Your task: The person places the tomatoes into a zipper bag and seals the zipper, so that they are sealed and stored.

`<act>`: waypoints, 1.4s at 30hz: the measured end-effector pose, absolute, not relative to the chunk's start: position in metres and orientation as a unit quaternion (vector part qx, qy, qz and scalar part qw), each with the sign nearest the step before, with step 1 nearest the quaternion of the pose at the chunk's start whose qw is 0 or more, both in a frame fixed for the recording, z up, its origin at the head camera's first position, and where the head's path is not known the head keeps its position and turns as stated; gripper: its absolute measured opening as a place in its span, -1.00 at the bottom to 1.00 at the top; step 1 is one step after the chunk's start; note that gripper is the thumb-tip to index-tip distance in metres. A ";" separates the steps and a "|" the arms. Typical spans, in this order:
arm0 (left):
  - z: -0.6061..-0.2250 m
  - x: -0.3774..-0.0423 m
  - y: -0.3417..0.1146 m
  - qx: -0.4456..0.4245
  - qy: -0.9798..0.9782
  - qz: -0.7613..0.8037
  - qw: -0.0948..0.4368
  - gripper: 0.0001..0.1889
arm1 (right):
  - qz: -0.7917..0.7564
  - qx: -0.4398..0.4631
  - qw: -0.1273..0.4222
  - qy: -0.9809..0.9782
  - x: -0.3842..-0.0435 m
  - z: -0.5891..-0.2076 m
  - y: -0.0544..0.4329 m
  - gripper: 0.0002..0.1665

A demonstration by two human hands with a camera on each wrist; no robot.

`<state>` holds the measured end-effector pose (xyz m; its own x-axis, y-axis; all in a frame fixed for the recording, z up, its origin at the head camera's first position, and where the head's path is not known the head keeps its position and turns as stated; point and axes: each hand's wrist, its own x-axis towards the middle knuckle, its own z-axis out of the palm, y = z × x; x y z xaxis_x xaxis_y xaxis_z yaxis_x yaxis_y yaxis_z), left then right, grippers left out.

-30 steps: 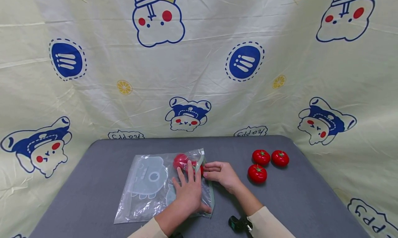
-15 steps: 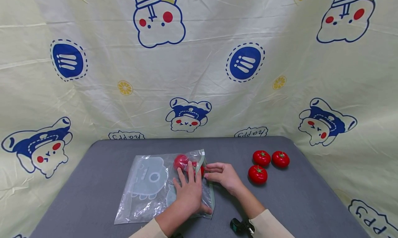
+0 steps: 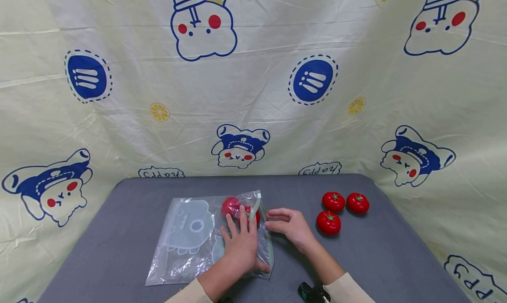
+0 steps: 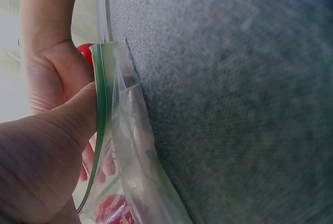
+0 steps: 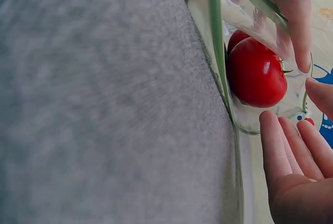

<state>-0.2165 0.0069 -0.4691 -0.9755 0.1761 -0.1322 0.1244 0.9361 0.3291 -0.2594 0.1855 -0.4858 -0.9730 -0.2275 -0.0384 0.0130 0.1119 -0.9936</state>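
Observation:
A clear zip bag (image 3: 178, 259) with a pale printed figure lies flat on the grey table, its green-edged mouth (image 5: 214, 26) facing right. Two red tomatoes are inside near that mouth: one (image 3: 230, 206) farther in, the other (image 5: 257, 73) close to the opening. My left hand (image 3: 240, 248) rests on the bag with fingers spread over its upper layer, the thumb by the green zip strip (image 4: 101, 104). Just outside the mouth is my right hand (image 3: 291, 227), its fingers extended toward the nearer tomato and nothing in its grasp.
Three more tomatoes stand together on the right of the table: a front one (image 3: 328, 223), a back one (image 3: 333, 202) and a right one (image 3: 358, 203). A printed cloth (image 3: 253, 92) hangs behind the table (image 3: 119, 232). A black wrist device (image 3: 313, 293) sits by the right sleeve.
My right hand has drawn back slightly to the right, away from the bag's mouth and the nearer tomato. The left hand and the bag stay where they were.

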 end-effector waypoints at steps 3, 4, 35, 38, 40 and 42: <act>-0.470 -0.216 0.007 0.078 0.980 0.162 0.080 0.41 | -0.662 -0.067 0.084 0.742 -0.257 -0.486 0.187 -0.37; -0.470 -0.216 0.007 0.079 0.980 0.163 0.079 0.40 | -0.663 -0.065 0.083 0.742 -0.256 -0.486 0.187 -0.36; -0.472 -0.218 0.007 0.074 0.979 0.165 0.093 0.38 | -0.630 -0.003 0.023 0.777 -0.228 -0.477 0.219 -0.42; -0.472 -0.218 0.007 0.074 0.979 0.166 0.094 0.38 | -0.622 0.001 0.015 0.783 -0.225 -0.475 0.223 -0.42; -0.472 -0.218 0.007 0.075 0.979 0.164 0.094 0.38 | -0.620 0.004 0.010 0.784 -0.222 -0.473 0.226 -0.42; -0.472 -0.218 0.007 0.076 0.979 0.163 0.093 0.39 | -0.621 0.005 0.004 0.784 -0.219 -0.472 0.228 -0.41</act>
<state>-0.2180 0.0070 -0.4719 -0.9715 0.1782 -0.1566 0.1179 0.9355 0.3330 -0.2191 0.2284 -0.4716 -0.9999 0.0022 -0.0125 0.0127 0.2298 -0.9732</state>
